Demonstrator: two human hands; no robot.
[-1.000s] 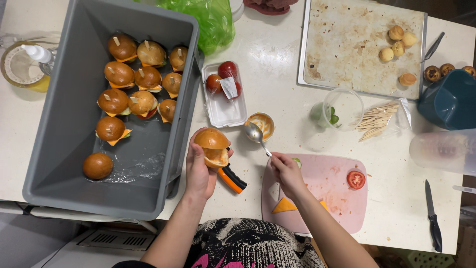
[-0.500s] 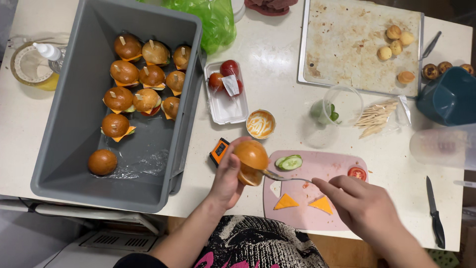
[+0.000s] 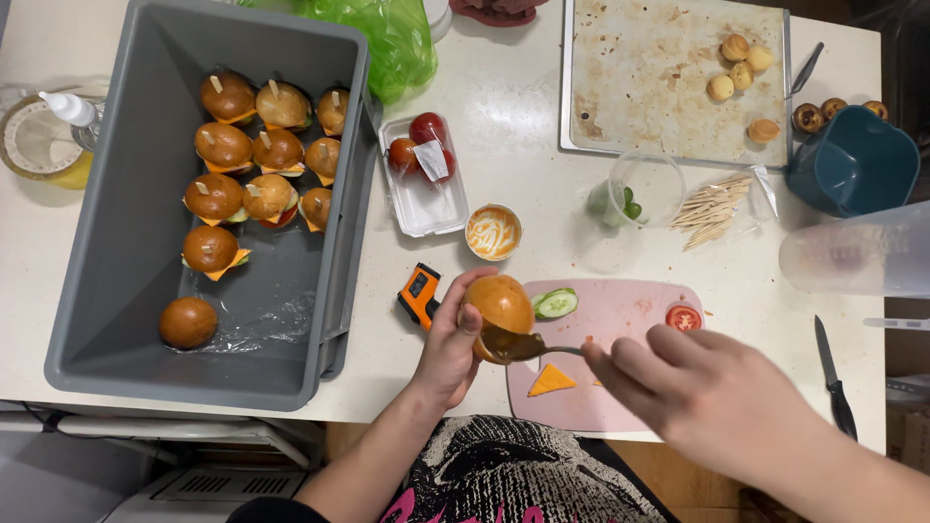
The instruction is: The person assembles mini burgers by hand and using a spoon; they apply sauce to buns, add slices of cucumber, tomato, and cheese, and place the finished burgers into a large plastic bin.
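Observation:
My left hand [image 3: 448,351] holds a small round bun [image 3: 501,302] tilted above the left edge of a pink cutting board [image 3: 620,315]. My right hand [image 3: 707,402] grips a metal spoon [image 3: 523,346] whose bowl, loaded with orange-brown sauce, touches the bun's underside. On the board lie cucumber slices [image 3: 556,303], a tomato slice [image 3: 683,318] and an orange cheese triangle [image 3: 549,381]. A small cup of orange sauce [image 3: 493,232] stands just beyond the board.
A grey bin [image 3: 116,291] at left holds several skewered mini burgers [image 3: 252,155]. An orange thermometer [image 3: 418,294] lies by my left hand. Also present: a tomato tray [image 3: 426,199], toothpicks [image 3: 712,208], a baking tray [image 3: 659,77] with small buns, a teal bowl [image 3: 852,165], a knife [image 3: 833,378].
The left hand has carried the bun from beside the bin over to the cutting board. The right hand left the sauce cup with the spoon and now presses it against the bun.

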